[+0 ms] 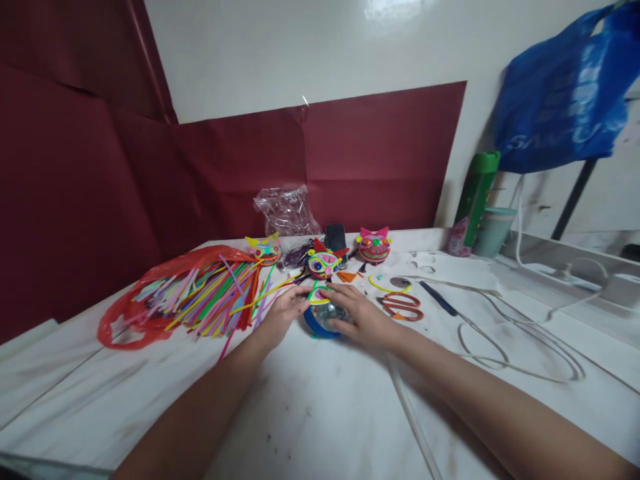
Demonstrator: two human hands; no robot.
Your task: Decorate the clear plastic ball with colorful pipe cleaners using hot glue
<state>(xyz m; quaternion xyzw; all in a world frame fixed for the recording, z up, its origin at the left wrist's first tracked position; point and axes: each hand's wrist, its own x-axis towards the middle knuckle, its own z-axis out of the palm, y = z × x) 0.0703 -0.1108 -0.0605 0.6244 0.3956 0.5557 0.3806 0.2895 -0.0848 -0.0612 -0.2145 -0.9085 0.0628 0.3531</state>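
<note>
In the middle of the table sits a clear plastic ball (331, 312) with a blue band (315, 325) around its lower part. Rings of green, yellow and pink pipe cleaner (317, 294) lie on its far upper side. My left hand (286, 312) grips the left edge by these rings, its thumb and fingers pressed in. Curved over the right side, my right hand (361, 315) holds the ball, its fingertips at the rings and its thumb on the near face. Just beyond stands a colourful animal head (324, 261) made of pipe cleaners.
Bundled pipe cleaners (215, 297) spill from a red bag (130, 337) at left. Two more decorated heads, one yellow-eared (265, 249) and one pink-eared (374, 247), stand behind. Orange-handled scissors (401, 305), a glue gun or soldering tool (439, 299) and loose cable (530, 373) lie right.
</note>
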